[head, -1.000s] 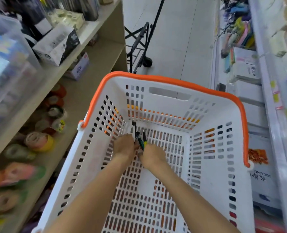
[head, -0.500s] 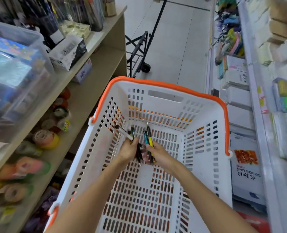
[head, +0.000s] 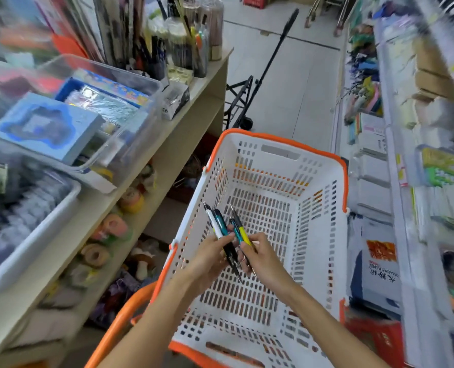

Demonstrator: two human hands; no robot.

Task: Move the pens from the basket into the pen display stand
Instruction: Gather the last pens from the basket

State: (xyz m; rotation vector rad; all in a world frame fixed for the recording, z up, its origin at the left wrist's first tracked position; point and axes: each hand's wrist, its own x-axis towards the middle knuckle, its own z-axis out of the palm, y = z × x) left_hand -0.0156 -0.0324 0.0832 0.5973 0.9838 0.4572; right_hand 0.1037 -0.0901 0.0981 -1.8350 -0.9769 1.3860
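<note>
Four pens (head: 227, 235) — white, teal, blue and yellow barrels — sit in my two hands above the basket (head: 324, 235), tips angled down toward its floor. My left hand (head: 209, 257) grips the white and teal pens, thumb curled over their barrels. My right hand (head: 260, 257) pinches the blue and yellow pens between thumb and fingers. Both bundles touch where the hands meet.

Basket: white perforated plastic, orange rim, orange handle (head: 119, 328) folded down at the near left. No other item is visible on its floor.

Left side: a beige shelf unit (head: 183, 134). Its top level carries a clear bin (head: 130, 83) holding blue packaged sets, a grey tub (head: 42, 235) with blurred contents, a small black-and-white box (head: 175, 100) and upright holders of pens (head: 183, 43) at the far end. Whether these are the display stand, I cannot tell. The lower level holds tape rolls (head: 95, 254).

Ahead of the basket stands a black folding trolley (head: 243, 102) on the tiled aisle floor. Right side — white shelving (head: 396, 160) with blurred stationery.
</note>
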